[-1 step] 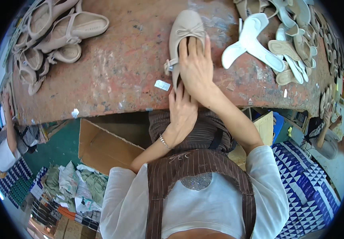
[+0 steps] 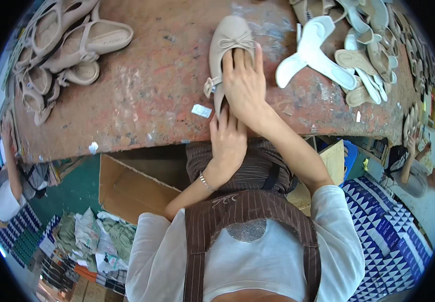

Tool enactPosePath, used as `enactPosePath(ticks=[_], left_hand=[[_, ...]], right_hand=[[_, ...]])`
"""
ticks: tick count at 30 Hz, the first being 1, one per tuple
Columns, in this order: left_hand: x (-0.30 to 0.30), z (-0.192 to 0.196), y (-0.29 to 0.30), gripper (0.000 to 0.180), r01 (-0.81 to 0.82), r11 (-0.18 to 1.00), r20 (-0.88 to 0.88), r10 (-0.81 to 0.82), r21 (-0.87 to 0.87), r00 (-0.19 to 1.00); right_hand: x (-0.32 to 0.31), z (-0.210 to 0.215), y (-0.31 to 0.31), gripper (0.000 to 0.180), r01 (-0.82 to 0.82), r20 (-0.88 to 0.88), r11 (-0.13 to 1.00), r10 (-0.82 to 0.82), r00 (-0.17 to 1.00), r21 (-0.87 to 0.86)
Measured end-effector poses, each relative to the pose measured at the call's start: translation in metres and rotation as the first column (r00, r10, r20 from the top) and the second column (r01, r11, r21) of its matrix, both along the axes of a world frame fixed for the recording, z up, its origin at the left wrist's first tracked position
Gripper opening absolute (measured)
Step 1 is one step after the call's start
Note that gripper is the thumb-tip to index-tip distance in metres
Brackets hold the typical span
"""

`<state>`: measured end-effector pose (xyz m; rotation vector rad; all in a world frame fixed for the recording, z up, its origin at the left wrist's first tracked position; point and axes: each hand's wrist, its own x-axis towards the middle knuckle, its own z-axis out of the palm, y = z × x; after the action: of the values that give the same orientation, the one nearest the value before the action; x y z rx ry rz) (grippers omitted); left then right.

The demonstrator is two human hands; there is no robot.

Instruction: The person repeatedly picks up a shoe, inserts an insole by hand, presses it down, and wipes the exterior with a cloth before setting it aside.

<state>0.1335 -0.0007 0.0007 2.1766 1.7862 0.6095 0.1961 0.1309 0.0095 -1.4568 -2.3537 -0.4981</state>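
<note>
A beige ballet flat (image 2: 226, 38) with a small bow lies on the worn table, toe pointing away from me. My right hand (image 2: 245, 88) reaches into it from above. Several of its fingers go down into the opening and one lies along the right side; their tips are hidden. Close behind, my left hand (image 2: 229, 146) holds the heel end, its fingertips partly covered by the right hand. On the shoe's left side is a strap with a small knot (image 2: 209, 87). Left of the heel lies a small white label (image 2: 202, 110).
Beige strappy shoes (image 2: 107, 38) are gathered at the far left of the table (image 2: 152, 90). White sole-shaped pieces (image 2: 314, 53) and more sandals (image 2: 358, 63) crowd the right. An open cardboard box (image 2: 127, 186) stands below the front edge. Other people work at both sides.
The whole view has shifted very slightly. Both hands stay where they are on the shoe.
</note>
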Motion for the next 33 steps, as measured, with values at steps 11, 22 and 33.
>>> enactPosePath(ticks=[11, 22, 33], left_hand=[[-0.079, 0.046, 0.060, 0.013, -0.241, 0.946, 0.400, 0.139, 0.217, 0.906], [-0.204, 0.177, 0.244, 0.042, -0.449, 0.547, 0.154, 0.501, 0.707, 0.852], [-0.019, 0.045, 0.332, 0.019, -0.096, 0.995, 0.184, 0.091, 0.021, 0.979]], right_hand=[[0.124, 0.073, 0.037, 0.059, -0.427, -0.526, 0.768, 0.139, 0.839, -0.478], [0.232, 0.093, 0.078, 0.023, -0.361, -0.317, 0.932, 0.338, 0.886, -0.017], [0.196, 0.117, 0.024, 0.062, -0.384, -0.800, 0.906, -0.361, -0.479, -0.179]])
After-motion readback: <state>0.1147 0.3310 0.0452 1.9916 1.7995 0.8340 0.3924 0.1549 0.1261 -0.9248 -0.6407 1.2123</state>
